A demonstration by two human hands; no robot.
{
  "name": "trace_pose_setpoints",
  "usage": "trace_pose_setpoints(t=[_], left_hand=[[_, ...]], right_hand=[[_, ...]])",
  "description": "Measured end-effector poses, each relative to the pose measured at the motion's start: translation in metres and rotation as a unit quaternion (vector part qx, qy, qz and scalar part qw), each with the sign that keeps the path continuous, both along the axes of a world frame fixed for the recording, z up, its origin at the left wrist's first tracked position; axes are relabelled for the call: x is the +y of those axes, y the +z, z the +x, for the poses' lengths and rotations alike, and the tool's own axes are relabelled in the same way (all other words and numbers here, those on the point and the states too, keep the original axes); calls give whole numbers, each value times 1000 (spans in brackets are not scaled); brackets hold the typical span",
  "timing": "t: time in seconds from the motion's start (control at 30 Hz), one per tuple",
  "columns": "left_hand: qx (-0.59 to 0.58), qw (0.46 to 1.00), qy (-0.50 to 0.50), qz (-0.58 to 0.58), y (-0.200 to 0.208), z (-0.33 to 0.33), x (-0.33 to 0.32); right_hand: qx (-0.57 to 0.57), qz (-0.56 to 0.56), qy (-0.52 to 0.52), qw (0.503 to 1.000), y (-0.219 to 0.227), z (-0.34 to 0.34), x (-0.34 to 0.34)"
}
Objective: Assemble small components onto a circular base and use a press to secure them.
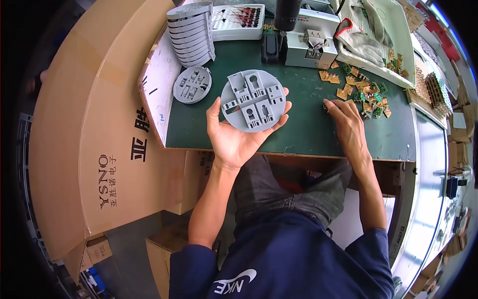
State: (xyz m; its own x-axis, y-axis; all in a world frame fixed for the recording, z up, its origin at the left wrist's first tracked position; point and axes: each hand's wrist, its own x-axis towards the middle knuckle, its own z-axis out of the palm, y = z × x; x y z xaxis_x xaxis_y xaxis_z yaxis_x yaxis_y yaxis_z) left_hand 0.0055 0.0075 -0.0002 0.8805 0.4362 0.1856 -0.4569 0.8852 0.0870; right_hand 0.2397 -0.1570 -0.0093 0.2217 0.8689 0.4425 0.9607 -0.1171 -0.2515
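My left hand (230, 137) holds up a round grey plastic plate (244, 110) by its rim, the thumb on one side and fingers on the other. Raised blocks, slots and a cross-shaped channel cover its upper face. Over the right part of the table, my right hand (346, 119) is closed at the fingertips. A small dark piece shows at the tips, too little of it to name. Just beyond lie several small green and tan circuit boards (371, 99), loosely scattered. A similar grey round plate (192, 84) rests on the table to the left.
Behind that plate stands a stack of grey round parts (191, 37). A white tray (238, 22) with red-wired black pieces sits beside it. A metal-fronted machine (311, 50) stands at the back. Gloves (361, 42) lie in a white bin (406, 55). A large cardboard box (94, 124) borders the left.
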Motion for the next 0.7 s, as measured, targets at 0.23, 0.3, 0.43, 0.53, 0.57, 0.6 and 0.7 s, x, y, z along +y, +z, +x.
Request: trace_pose_setpoints(t=[0.23,0.3,0.43,0.53,0.57,0.6,0.7], left_hand=[[117,981,65,140,7,-3,1],[135,975,72,162,8,-4,2],[139,972,72,176,9,-4,3],[151,967,78,190,11,-4,4],[151,967,78,191,11,-4,4],[134,975,64,168,12,-5,4],[99,987,34,122,14,-6,5]], right_hand=[[54,16,13,998,4,1,-3],[67,23,18,997,4,2,-3],[112,12,-15,994,7,7,-5],[100,20,-10,995,6,9,-5],[100,22,-10,995,6,8,-5],[143,22,-29,989,6,6,-5],[231,24,-65,971,8,-3,-4]])
